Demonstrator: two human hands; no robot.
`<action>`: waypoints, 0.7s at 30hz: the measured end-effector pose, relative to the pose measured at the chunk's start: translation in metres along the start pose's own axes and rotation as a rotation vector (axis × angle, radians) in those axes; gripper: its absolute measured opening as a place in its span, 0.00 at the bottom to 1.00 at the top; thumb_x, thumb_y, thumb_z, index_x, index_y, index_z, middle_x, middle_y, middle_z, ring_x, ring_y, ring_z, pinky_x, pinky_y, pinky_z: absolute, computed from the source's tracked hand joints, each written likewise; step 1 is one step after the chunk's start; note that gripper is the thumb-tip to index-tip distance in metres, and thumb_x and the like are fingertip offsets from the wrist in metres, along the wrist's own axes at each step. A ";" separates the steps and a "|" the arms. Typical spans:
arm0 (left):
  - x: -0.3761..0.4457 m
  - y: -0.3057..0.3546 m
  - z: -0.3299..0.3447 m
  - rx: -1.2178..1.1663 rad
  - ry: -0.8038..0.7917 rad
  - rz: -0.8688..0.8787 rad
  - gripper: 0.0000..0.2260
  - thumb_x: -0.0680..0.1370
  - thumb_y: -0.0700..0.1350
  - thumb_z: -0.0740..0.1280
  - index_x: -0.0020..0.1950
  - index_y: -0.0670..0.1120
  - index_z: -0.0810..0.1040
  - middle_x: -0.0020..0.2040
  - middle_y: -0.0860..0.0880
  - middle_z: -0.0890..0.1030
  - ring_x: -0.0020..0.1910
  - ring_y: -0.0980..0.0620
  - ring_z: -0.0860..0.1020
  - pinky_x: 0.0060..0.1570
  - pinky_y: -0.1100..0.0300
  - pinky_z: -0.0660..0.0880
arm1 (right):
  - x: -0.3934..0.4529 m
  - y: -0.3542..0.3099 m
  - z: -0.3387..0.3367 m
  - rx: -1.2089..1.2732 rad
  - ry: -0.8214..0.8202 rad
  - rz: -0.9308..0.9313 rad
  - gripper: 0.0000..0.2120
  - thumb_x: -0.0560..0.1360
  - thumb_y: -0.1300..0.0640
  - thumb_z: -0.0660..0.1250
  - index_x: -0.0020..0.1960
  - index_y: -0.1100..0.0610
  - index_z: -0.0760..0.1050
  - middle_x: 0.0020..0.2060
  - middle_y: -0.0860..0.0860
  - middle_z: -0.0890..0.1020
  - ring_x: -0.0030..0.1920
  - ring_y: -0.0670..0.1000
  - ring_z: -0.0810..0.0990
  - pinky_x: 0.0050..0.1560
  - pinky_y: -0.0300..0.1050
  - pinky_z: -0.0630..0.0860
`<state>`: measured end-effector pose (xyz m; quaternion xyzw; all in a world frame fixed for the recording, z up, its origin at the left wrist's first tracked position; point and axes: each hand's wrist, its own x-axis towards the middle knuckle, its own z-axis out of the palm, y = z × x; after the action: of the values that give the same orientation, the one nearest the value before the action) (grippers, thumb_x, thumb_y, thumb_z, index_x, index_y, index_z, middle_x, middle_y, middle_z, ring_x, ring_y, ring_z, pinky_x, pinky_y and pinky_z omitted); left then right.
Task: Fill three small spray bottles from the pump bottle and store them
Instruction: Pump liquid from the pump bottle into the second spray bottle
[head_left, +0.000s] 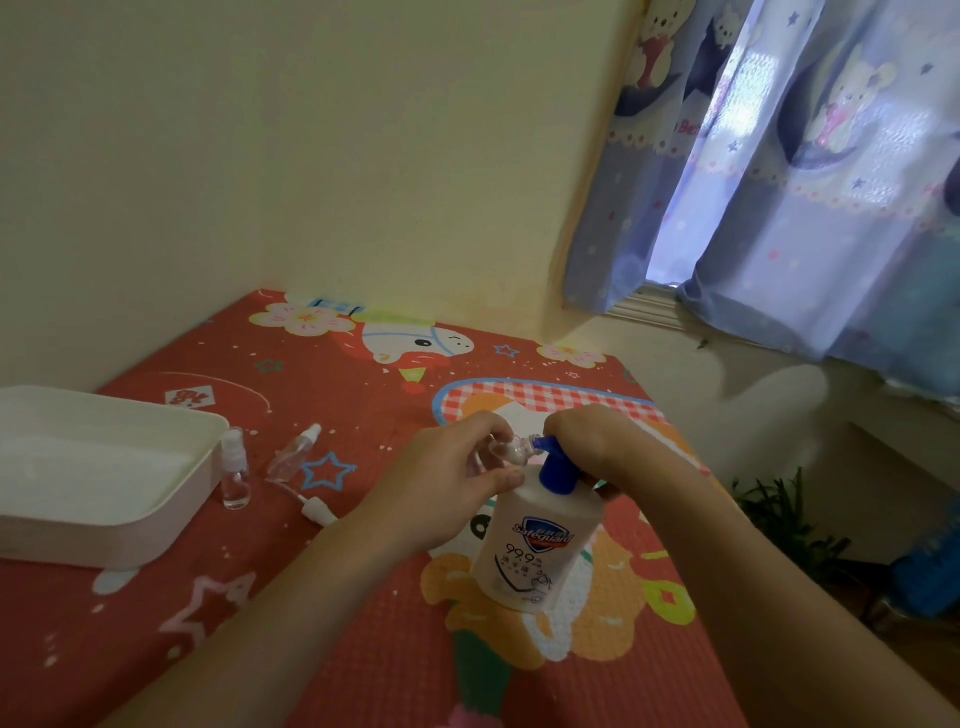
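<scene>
Two bare forearms are seen entering from the bottom edge, over a red cartoon-printed table cover (332, 597). Pump bottle (540, 545), white with a blue pump, is stood upright on the cover. Right hand (597, 441) is curled over the pump head. Left hand (452, 478) is wrapped around a small clear spray bottle (511, 449), held tilted with its open neck at the blue nozzle. Detached spray head (318, 510) is seen lying on the cover. Second small bottle (235, 470) is stood upright just beside a white tray (171, 512); a third (293, 453) is lying on its side nearby. Patterned blue curtain (779, 182) is noted at upper right.
</scene>
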<state>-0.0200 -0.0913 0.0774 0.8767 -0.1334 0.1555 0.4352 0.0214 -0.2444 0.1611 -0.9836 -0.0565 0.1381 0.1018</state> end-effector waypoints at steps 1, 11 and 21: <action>0.000 0.001 -0.001 0.002 -0.005 -0.003 0.11 0.75 0.53 0.71 0.56 0.58 0.74 0.49 0.58 0.81 0.47 0.57 0.78 0.50 0.50 0.78 | -0.001 0.000 -0.001 0.033 -0.009 0.022 0.04 0.80 0.63 0.57 0.52 0.60 0.70 0.54 0.63 0.78 0.51 0.62 0.81 0.53 0.57 0.81; 0.004 0.012 -0.011 0.030 0.004 0.038 0.12 0.75 0.52 0.72 0.56 0.55 0.75 0.50 0.56 0.81 0.46 0.55 0.79 0.49 0.49 0.78 | -0.004 0.006 -0.012 0.424 -0.067 0.156 0.26 0.79 0.36 0.48 0.47 0.56 0.71 0.44 0.58 0.80 0.47 0.59 0.81 0.48 0.52 0.78; 0.003 0.006 -0.006 0.033 0.022 0.030 0.12 0.75 0.53 0.72 0.57 0.56 0.75 0.51 0.56 0.81 0.47 0.54 0.79 0.49 0.47 0.78 | -0.004 -0.001 -0.003 0.199 0.023 0.043 0.07 0.81 0.62 0.55 0.55 0.62 0.71 0.51 0.62 0.78 0.53 0.62 0.80 0.53 0.53 0.80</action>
<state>-0.0205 -0.0906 0.0864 0.8798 -0.1394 0.1739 0.4198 0.0184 -0.2445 0.1647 -0.9711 -0.0204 0.1338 0.1966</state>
